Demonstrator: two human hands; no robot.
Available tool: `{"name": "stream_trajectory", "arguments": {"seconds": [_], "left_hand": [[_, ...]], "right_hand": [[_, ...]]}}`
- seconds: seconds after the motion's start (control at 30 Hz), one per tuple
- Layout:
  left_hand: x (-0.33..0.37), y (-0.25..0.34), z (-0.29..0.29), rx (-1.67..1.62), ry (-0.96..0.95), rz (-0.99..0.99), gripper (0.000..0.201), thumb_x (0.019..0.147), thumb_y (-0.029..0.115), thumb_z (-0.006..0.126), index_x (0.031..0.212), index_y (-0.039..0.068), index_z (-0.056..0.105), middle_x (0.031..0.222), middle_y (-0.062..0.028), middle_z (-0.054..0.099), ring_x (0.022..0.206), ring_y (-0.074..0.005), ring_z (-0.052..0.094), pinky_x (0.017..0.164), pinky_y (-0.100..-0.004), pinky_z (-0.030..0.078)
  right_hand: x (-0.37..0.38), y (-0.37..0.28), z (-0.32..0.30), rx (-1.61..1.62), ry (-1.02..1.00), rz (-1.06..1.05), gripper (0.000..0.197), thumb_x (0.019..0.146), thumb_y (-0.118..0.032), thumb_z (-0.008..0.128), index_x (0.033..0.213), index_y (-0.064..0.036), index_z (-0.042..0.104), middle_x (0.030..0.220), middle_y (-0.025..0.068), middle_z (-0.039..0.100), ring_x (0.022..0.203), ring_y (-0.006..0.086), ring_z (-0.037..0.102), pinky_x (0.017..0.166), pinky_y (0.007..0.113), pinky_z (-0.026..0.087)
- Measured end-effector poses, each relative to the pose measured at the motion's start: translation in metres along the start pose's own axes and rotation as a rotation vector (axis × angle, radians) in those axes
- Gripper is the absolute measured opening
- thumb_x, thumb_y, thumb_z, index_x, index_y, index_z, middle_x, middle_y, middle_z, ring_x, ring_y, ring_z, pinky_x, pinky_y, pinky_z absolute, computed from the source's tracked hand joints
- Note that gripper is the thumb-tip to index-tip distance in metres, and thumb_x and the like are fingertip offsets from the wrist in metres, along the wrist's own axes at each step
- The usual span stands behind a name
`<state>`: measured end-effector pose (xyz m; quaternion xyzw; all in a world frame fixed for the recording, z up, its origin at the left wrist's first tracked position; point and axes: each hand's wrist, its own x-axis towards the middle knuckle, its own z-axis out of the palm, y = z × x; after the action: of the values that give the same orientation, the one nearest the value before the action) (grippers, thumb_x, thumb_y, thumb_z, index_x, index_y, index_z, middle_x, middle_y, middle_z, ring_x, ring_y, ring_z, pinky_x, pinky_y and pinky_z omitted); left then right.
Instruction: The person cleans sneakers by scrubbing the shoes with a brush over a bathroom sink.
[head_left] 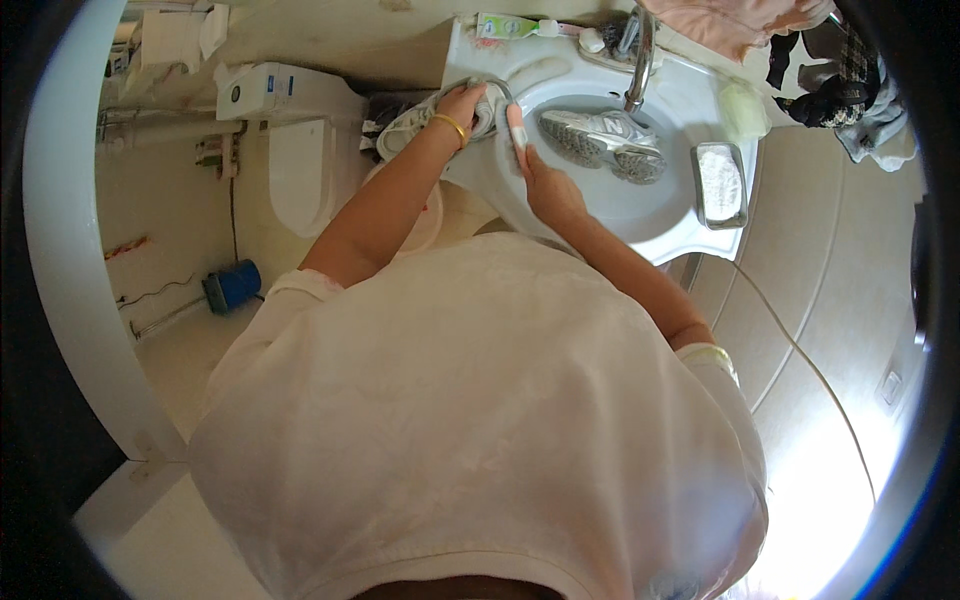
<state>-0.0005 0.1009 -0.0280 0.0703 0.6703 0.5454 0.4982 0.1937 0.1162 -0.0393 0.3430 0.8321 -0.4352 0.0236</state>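
The left hand (460, 107) is bent around a pale grey shoe (403, 130), its fingers curled at the upper and partly hidden against it, while the right hand (552, 190) is mostly closed on a slim pink-and-white piece (516, 125) that points toward the shoe; what kind of tool it is cannot be told. The pale grey shoe lies across the left edge of the white washbasin (655, 243), toe outward. Inside the basin, beneath the tap (641, 65), rests a second, silver-grey shoe (603, 143), tilted on its side; whether there is water around it is hard to tell. On the basin's right rim sits a rectangular metal tray (741, 215) filled with a white substance (720, 183), with a pale green bundle (743, 110) just behind it. A green-and-white tube (507, 26) lies on the back ledge, left of the tap. Below the left forearm, a pale bucket (428, 222) is partly visible, its contents hidden; farther left stand a white toilet (300, 175) and, on the floor, a blue box-like object (232, 287).
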Motion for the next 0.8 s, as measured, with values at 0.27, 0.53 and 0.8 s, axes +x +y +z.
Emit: {"name": "stream_trajectory", "arguments": {"seconds": [0.27,0.53,0.8], "left_hand": [[0.029,-0.002,-0.021,-0.132,0.074,-0.126,0.02,0.084,0.026,0.053,0.082,0.006,0.053,0.075,-0.0045,0.054,0.065,-0.0167,0.049,0.06,-0.0265,0.042],[-0.018,0.011,-0.008,1.578,-0.188,0.456,0.041,0.066,0.035,0.066,0.085,-0.001,0.057,0.085,-0.0186,0.06,0.078,-0.0332,0.056,0.073,-0.0344,0.043],[0.01,0.023,-0.004,1.301,-0.14,0.391,0.034,0.069,0.03,0.065,0.08,-0.002,0.06,0.073,-0.0139,0.061,0.067,-0.0249,0.057,0.064,-0.0326,0.045]], "right_hand": [[0.059,-0.01,-0.018,-0.087,0.054,-0.011,0.046,0.081,-0.011,0.036,0.126,-0.0005,0.028,0.097,0.0267,0.054,0.08,0.0388,0.056,0.068,0.049,0.043],[0.007,0.025,0.015,0.385,0.035,0.199,0.04,0.09,-0.027,0.034,0.123,-0.0056,0.039,0.095,0.0209,0.058,0.086,0.0361,0.056,0.071,0.04,0.044],[-0.003,0.044,0.029,0.414,0.67,-0.542,0.04,0.087,-0.021,0.041,0.125,-0.0101,0.039,0.111,0.0204,0.051,0.096,0.0361,0.053,0.075,0.039,0.044]]}}
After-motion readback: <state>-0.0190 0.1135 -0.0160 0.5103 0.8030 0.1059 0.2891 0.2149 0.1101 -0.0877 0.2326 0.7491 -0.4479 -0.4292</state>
